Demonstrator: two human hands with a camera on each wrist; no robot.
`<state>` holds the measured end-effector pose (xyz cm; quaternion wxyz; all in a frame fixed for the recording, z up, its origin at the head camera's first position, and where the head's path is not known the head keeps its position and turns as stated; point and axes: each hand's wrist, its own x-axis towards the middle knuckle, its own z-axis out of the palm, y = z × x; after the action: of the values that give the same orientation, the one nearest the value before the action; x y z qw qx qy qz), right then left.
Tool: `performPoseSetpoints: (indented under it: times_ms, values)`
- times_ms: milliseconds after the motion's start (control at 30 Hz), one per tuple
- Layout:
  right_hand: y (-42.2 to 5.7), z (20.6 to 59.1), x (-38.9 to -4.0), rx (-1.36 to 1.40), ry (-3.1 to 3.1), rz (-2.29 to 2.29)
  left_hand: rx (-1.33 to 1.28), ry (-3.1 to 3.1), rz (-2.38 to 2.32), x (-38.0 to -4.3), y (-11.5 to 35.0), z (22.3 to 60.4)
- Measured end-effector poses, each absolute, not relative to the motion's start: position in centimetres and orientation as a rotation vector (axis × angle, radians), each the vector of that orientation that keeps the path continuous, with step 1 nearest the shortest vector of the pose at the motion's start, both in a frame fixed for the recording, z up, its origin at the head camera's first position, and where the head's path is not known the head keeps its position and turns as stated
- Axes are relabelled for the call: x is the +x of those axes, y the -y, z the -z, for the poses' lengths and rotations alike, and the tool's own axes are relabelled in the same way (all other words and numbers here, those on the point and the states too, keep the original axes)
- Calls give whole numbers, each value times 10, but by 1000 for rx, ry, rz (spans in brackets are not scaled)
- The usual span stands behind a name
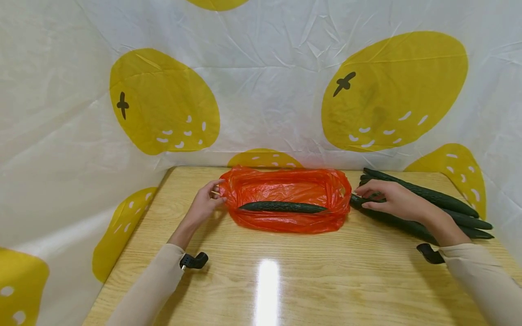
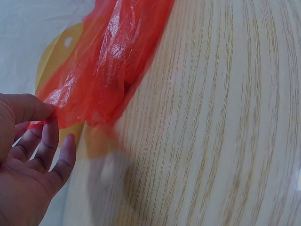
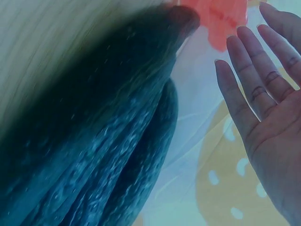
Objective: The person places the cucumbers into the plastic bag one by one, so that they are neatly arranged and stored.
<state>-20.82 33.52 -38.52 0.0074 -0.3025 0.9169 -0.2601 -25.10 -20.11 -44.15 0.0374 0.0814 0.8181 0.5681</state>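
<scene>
A red plastic bag (image 1: 285,223) lies spread on the table with its mouth open towards me. One long dark green cucumber (image 1: 282,207) lies crosswise inside it. My left hand (image 1: 200,206) pinches the bag's left edge between thumb and forefinger, the other fingers loosely bent, as the left wrist view shows. At the bag's right end, my right hand (image 1: 393,200) hovers above several more cucumbers (image 1: 438,195). In the right wrist view its fingers (image 3: 251,82) are extended and spread, holding nothing, beside the cucumbers' ends.
The wooden table (image 1: 326,276) extends from the bag towards me. A white cloth (image 1: 269,104) printed with yellow fruit hangs behind the table and along its sides. The cucumber pile slants across the table's right side, close to the back edge.
</scene>
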Motion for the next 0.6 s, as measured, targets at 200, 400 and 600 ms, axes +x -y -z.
performPoseSetpoints:
  times_ms: [200, 400, 600]
  values:
    - [-354, 385, -209, -858, -2926, 809, 259, -2509, -1752, -249, 201, 440]
    - [-371, 384, -210, -786, -2967, 765, 265, -2487, -1734, -235, 194, 415]
    - [-390, 384, -211, -780, -2985, 797, 265, -2498, -1716, -235, 193, 413]
